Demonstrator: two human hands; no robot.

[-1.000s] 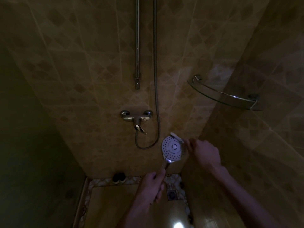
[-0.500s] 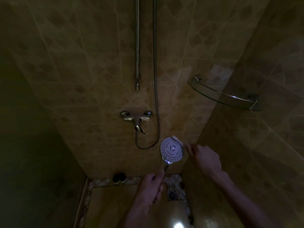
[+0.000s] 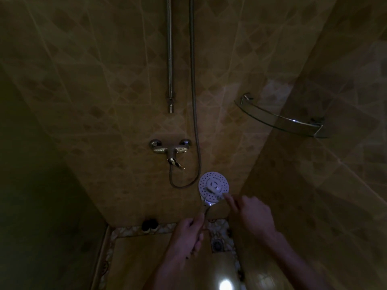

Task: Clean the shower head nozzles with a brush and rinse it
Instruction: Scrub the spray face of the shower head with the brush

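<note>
The round white shower head (image 3: 211, 182) faces me, its dotted nozzle face up, low in the middle of the dim shower stall. My left hand (image 3: 188, 233) grips its handle from below. My right hand (image 3: 254, 214) holds a small white brush (image 3: 212, 189), whose head lies across the lower middle of the nozzle face. The brush handle is mostly hidden by my fingers. A metal hose (image 3: 195, 122) runs from the shower head up the wall.
A chrome mixer tap (image 3: 170, 149) sits on the tiled back wall, with a vertical rail (image 3: 170, 59) above it. A glass corner shelf (image 3: 280, 120) juts out at right. A floor drain (image 3: 217, 244) and a dark small object (image 3: 149, 225) lie below.
The brush has moved from the upper right rim of the shower head down onto the lower middle of its face. My right hand dropped lower; the left hand kept its grip.
</note>
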